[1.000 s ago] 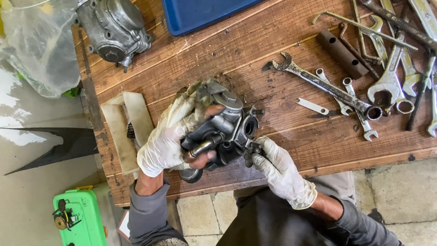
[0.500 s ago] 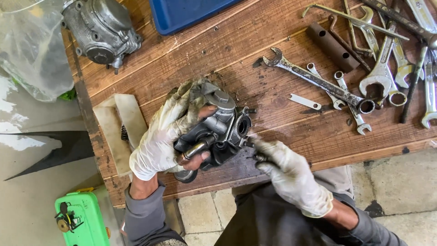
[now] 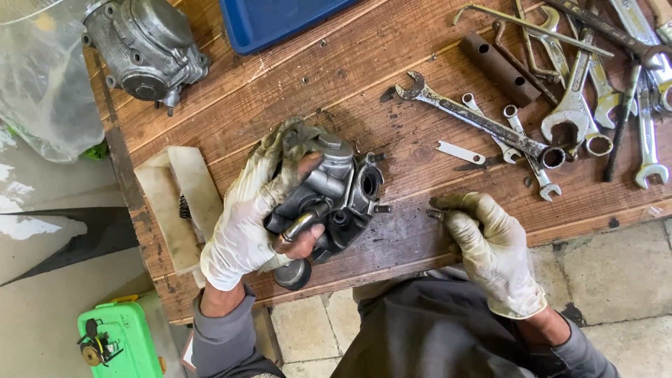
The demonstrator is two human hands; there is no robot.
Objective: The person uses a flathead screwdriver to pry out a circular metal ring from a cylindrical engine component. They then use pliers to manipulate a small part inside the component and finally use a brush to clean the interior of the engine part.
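Since the earlier frame, my right hand (image 3: 490, 245) has drawn away from the carburettor body (image 3: 336, 199) and now pinches a small metal part, too small to identify, at the desk's (image 3: 294, 98) lower edge. My left hand (image 3: 259, 210) grips the body at frame centre, tilted so its bore faces right. Its underside is hidden by my glove. Wrenches (image 3: 476, 119) lie at upper right, some cut off.

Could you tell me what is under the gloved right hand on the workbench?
The right hand rests on the wooden workbench, its fingertips pinching a small dark metal piece. Anything beneath the palm is covered, so I cannot tell.
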